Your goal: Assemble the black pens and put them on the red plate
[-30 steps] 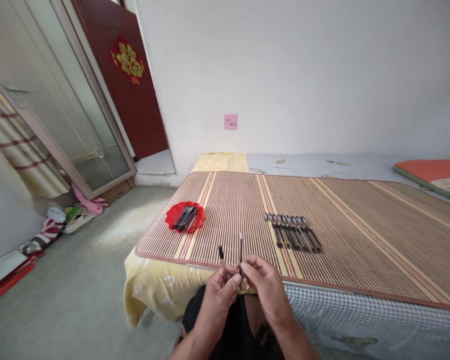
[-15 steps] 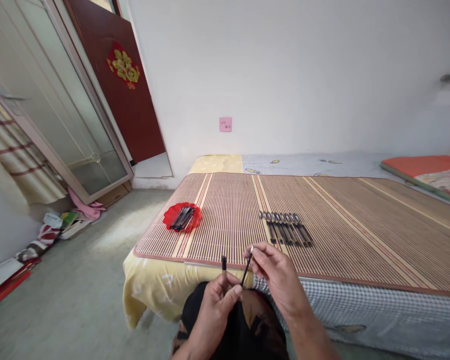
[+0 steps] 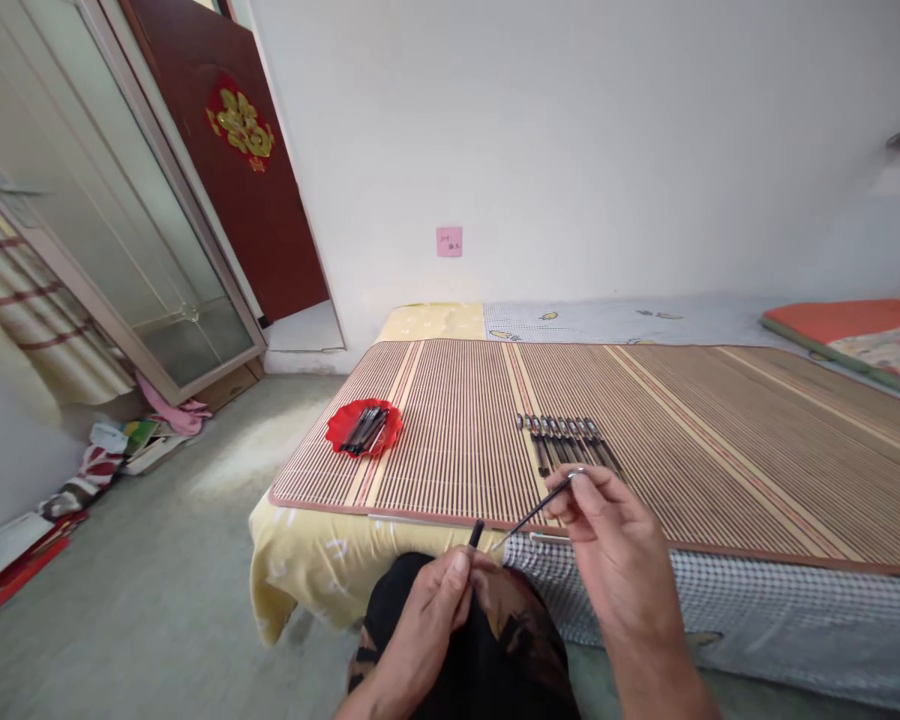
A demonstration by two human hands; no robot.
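Pen (image 3: pixel 476 534) in left hand (image 3: pixel 436 595), pink note (image 3: pixel 449 242) illegible

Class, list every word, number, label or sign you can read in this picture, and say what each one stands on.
Gold sign on the red ornament on the door: possibly "福", but too blurred to be sure.
Handwriting on the pink note on the wall: too small to read.
Pale marks on the row of pens: too small to read.
Nothing else is legible.
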